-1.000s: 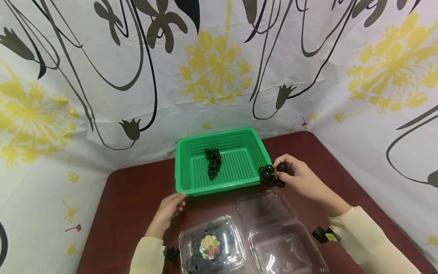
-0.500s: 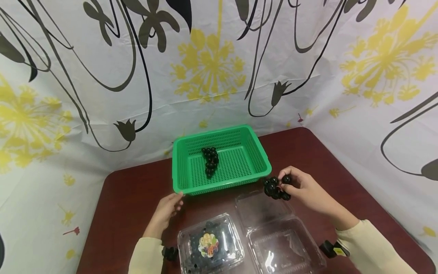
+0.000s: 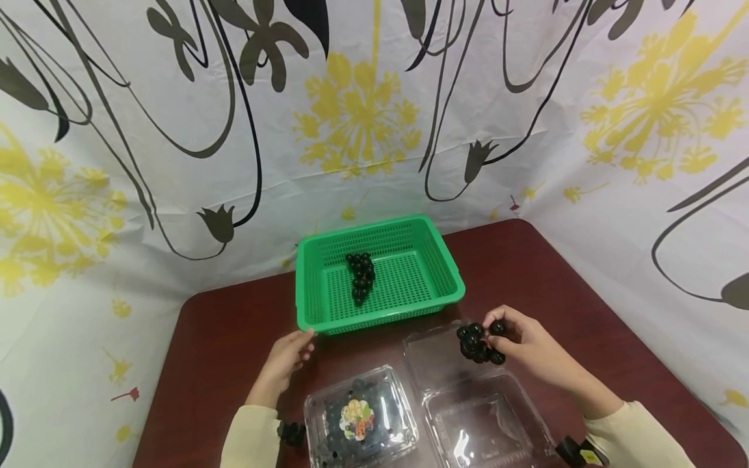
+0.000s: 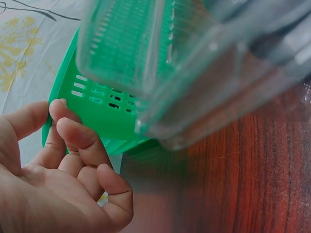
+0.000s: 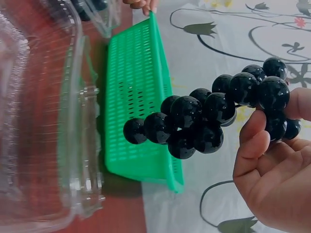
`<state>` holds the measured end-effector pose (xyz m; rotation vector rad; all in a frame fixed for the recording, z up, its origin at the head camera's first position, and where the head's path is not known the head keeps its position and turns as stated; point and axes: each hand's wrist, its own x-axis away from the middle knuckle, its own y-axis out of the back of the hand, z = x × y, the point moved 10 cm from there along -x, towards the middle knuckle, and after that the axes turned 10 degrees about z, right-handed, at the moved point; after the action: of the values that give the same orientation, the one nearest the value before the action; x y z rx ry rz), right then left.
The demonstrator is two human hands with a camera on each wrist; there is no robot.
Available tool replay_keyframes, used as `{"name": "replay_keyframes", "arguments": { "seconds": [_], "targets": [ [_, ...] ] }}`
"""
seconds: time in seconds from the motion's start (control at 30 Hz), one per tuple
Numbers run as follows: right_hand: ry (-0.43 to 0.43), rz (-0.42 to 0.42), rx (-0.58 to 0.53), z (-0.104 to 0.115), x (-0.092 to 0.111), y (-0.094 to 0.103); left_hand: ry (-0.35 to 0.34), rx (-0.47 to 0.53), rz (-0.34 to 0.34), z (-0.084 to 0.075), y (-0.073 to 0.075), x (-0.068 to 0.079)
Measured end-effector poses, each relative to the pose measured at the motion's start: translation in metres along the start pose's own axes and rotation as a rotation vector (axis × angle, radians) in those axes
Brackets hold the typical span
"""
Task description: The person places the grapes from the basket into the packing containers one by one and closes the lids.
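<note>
My right hand (image 3: 529, 344) pinches a bunch of black grapes (image 3: 476, 343) by one end, above the lid of an open clear plastic box (image 3: 486, 422). In the right wrist view the glossy grapes (image 5: 187, 114) spread out from between thumb and fingers. My left hand (image 3: 285, 361) holds the near left corner of a green plastic basket (image 3: 374, 320); its thumb and index finger pinch the rim in the left wrist view. Inside the basket lies another bunch of black grapes (image 3: 361, 276).
A closed clear box (image 3: 404, 416) with dark grapes and a fruit sticker stands left of the open box, near my left wrist. Everything rests on a dark red wooden table (image 3: 216, 338). A white patterned cloth (image 3: 351, 195) rises behind and beside the table.
My right hand has carried its grapes from beside the basket's right corner toward me, over the open box's lid. The left hand stays at the basket's corner.
</note>
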<state>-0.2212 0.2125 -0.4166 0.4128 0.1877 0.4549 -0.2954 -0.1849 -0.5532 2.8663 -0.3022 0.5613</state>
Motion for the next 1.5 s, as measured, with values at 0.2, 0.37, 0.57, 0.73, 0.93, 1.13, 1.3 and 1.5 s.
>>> {"name": "replay_keyframes", "arguments": {
  "seconds": [0.2,0.37,0.57,0.73,0.93,1.13,1.3,1.5],
  "targets": [
    [0.003,-0.022,-0.027,-0.011,0.011,-0.007,0.004,0.001,0.002,-0.002,0.001,-0.001],
    [0.003,-0.013,-0.072,-0.019,0.021,-0.017,0.003,0.014,0.006,-0.002,0.0,-0.001],
    [-0.027,-0.017,-0.122,-0.028,0.031,-0.021,0.001,0.02,0.025,-0.018,-0.005,0.014],
    [-0.043,0.008,-0.153,-0.033,0.036,-0.026,0.006,0.015,0.014,0.0,0.0,0.0],
    [-0.014,0.086,-0.14,-0.039,0.038,-0.038,0.007,0.009,0.019,0.002,0.001,-0.001],
    [-0.071,0.145,-0.143,-0.049,0.037,-0.049,0.003,0.011,0.027,-0.013,-0.003,0.009],
    [-0.132,0.213,-0.14,-0.056,0.034,-0.063,-0.019,0.005,0.042,-0.027,-0.007,0.022],
    [-0.193,0.237,-0.066,-0.063,0.032,-0.076,-0.007,0.013,0.04,-0.022,-0.006,0.017]
  ]
}}
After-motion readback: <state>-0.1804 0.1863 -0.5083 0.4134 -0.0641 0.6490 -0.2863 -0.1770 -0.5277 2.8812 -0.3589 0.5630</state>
